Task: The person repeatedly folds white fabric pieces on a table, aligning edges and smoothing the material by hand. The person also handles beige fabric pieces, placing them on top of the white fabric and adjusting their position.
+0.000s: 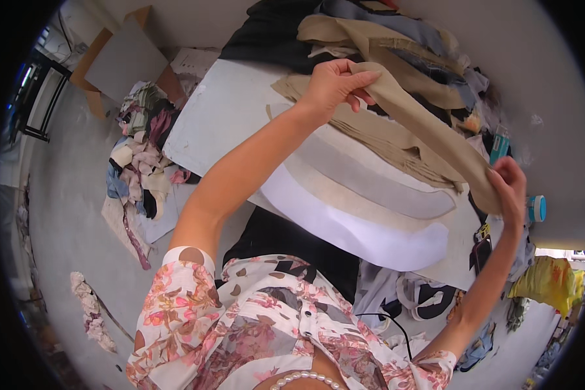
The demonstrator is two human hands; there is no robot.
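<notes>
Between my two hands a long curved strip of khaki fabric [429, 133] is stretched above the table. My left hand [337, 88] pinches its upper left end between thumb and fingers. At the lower right end my right hand [510, 188] grips the strip, with some fingers hidden behind it. Beneath lies a stack of similar khaki fabric pieces [387, 140], partly covered by my left hand and the strip. Nearer to me, curved pieces rest on the tabletop: a grey one [377, 182], a cream one [331, 193] and a white one [364, 227].
The white table [208, 107] carries a heap of khaki, black and blue-grey cloth [396, 49] at its far side. Fabric scraps [140, 162] are piled on the floor at left, near an opened cardboard box [127, 58]. A yellow bag [546, 283] is at right.
</notes>
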